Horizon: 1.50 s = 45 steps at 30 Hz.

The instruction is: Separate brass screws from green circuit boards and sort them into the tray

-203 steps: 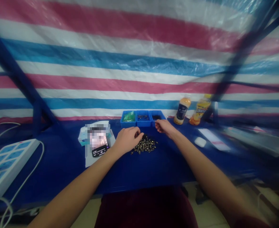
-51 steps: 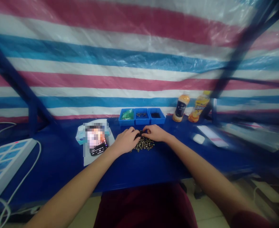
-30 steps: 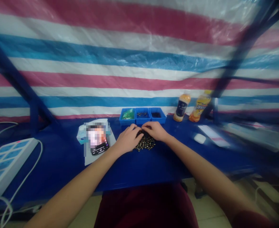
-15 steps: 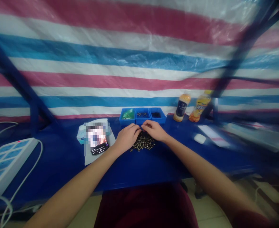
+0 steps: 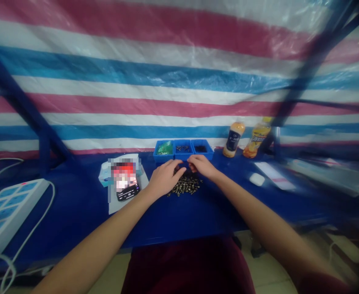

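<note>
A heap of small brass-coloured and dark metal pieces (image 5: 186, 186) lies on the blue table in front of me; their exact kind is too small to tell. My left hand (image 5: 166, 176) is at the heap's left edge, its thumb spread away from the curved fingers and nothing visible between them. Over the right back of the heap, my right hand (image 5: 202, 166) has its fingers curled together in a pinch. Whatever they may hold is hidden. A small gap separates the two hands.
Behind the hands stand three joined blue bins: a green packet (image 5: 165, 148), small metal parts (image 5: 183, 148) and dark parts (image 5: 200, 148) fill them. A phone (image 5: 128, 192) leans left. Two drink bottles (image 5: 233, 139), a white case (image 5: 257, 179) and a power strip (image 5: 12, 208) flank the space.
My hands have drawn apart from where their fingertips met over the heap. The left thumb has spread from its fingers, and the right hand has shifted slightly right.
</note>
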Each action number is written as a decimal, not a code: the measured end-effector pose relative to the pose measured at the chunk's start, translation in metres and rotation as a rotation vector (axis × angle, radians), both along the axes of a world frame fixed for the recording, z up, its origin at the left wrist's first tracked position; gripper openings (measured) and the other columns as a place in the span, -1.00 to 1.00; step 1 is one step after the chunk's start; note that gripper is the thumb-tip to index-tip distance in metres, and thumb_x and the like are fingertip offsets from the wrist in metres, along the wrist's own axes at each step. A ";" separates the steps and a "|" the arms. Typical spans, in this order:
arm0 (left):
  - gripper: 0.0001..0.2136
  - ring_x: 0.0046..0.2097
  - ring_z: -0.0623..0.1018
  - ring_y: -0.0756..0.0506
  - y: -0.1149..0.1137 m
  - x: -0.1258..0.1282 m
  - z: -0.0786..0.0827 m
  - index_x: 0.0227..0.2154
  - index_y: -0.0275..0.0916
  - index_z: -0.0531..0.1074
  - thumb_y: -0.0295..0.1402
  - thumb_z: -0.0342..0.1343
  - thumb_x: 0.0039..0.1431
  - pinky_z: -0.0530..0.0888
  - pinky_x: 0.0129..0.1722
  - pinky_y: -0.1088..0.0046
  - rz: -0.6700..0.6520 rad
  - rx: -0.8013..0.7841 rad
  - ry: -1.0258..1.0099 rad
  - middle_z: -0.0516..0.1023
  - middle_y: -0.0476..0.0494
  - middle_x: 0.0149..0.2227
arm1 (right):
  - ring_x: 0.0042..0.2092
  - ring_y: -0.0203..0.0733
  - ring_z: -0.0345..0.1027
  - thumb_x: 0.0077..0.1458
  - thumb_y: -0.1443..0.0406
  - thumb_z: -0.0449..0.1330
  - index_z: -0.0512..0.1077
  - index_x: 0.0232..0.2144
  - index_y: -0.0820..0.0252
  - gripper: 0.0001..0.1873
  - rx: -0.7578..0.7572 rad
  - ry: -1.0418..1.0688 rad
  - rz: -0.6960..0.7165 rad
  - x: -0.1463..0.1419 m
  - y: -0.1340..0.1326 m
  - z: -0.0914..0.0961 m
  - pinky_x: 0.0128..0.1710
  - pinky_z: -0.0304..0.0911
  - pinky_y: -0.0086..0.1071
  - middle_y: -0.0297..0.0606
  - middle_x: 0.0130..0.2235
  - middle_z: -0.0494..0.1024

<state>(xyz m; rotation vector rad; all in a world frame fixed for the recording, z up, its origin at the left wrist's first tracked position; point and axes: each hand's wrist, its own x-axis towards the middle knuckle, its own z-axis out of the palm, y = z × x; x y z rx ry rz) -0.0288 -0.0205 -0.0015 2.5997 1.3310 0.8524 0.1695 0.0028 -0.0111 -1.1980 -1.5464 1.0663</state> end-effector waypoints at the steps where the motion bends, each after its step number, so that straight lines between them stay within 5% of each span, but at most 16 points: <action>1: -0.69 -0.19 0.56 -0.15 0.000 0.000 0.000 0.00 -0.06 0.42 -0.08 -0.05 0.34 0.42 -0.23 0.31 0.007 -0.004 -0.008 0.56 -0.07 -0.16 | -0.57 -0.35 0.20 0.05 0.17 0.12 0.28 -0.60 0.17 -0.73 -0.024 0.022 -0.039 0.004 0.004 -0.001 -0.54 0.16 -0.46 -0.41 -0.62 0.31; 12: -0.76 -0.20 0.54 -0.12 -0.002 0.000 0.002 -0.14 -0.07 0.48 -0.13 -0.01 0.30 0.41 -0.27 0.37 0.021 -0.086 0.083 0.54 -0.05 -0.20 | -0.63 -0.38 0.19 0.15 0.04 0.08 0.28 -0.29 0.14 -0.71 -0.009 0.037 -0.414 0.039 0.024 -0.003 -0.64 0.07 -0.51 -0.41 -0.53 0.40; 18: -0.72 -0.05 0.48 -0.21 0.006 -0.005 -0.010 -0.10 -0.13 0.49 -0.16 -0.04 0.32 0.40 -0.05 0.23 0.065 -0.013 0.205 0.51 -0.14 -0.09 | -0.47 -0.32 0.32 0.10 0.19 0.17 0.45 -0.37 0.15 -0.84 0.107 -0.317 -0.237 0.036 0.018 -0.002 -0.42 0.21 -0.48 -0.38 -0.49 0.48; 24: -0.71 -0.09 0.52 -0.20 0.006 -0.007 -0.013 -0.09 -0.10 0.48 -0.17 -0.10 0.34 0.41 -0.13 0.26 0.046 -0.059 0.255 0.51 -0.13 -0.08 | -0.31 -0.18 0.41 -0.02 0.31 0.25 0.56 -0.43 0.13 -0.92 0.180 -0.707 -0.151 0.036 0.010 -0.005 -0.25 0.22 -0.40 -0.31 -0.42 0.55; 27: -0.71 -0.08 0.53 -0.19 0.005 -0.007 -0.013 -0.09 -0.09 0.48 -0.16 -0.10 0.34 0.42 -0.14 0.28 0.038 -0.070 0.258 0.51 -0.13 -0.09 | -0.18 -0.12 0.44 0.12 0.26 0.16 0.55 -0.21 0.12 -0.78 0.226 -0.824 -0.235 0.036 0.009 -0.003 -0.17 0.25 -0.37 -0.21 -0.17 0.58; 31: -0.69 -0.06 0.52 -0.20 0.005 -0.006 -0.013 -0.09 -0.11 0.48 -0.15 -0.10 0.34 0.42 -0.13 0.27 0.051 -0.067 0.251 0.51 -0.14 -0.09 | -0.02 -0.03 0.41 0.23 0.18 0.08 0.34 0.14 0.05 -0.56 0.268 -0.988 -0.425 0.042 0.011 -0.001 -0.09 0.28 -0.26 -0.12 0.17 0.36; 35: -0.68 -0.06 0.52 -0.20 0.005 -0.006 -0.013 -0.08 -0.12 0.47 -0.14 -0.10 0.34 0.43 -0.12 0.27 0.050 -0.081 0.243 0.50 -0.15 -0.07 | -0.11 -0.03 0.46 0.18 0.23 0.17 0.42 0.00 0.02 -0.68 0.248 -1.122 -0.462 0.049 0.014 -0.005 -0.18 0.31 -0.27 -0.18 0.03 0.45; 45: -0.69 -0.05 0.52 -0.21 0.007 -0.009 -0.016 -0.08 -0.11 0.47 -0.12 -0.08 0.33 0.43 -0.11 0.25 0.061 -0.077 0.218 0.50 -0.14 -0.07 | -0.15 -0.13 0.46 0.30 0.27 -0.04 0.43 -0.05 0.03 -0.71 0.308 -1.281 -0.484 0.044 0.005 0.002 -0.26 0.24 -0.36 -0.20 0.02 0.45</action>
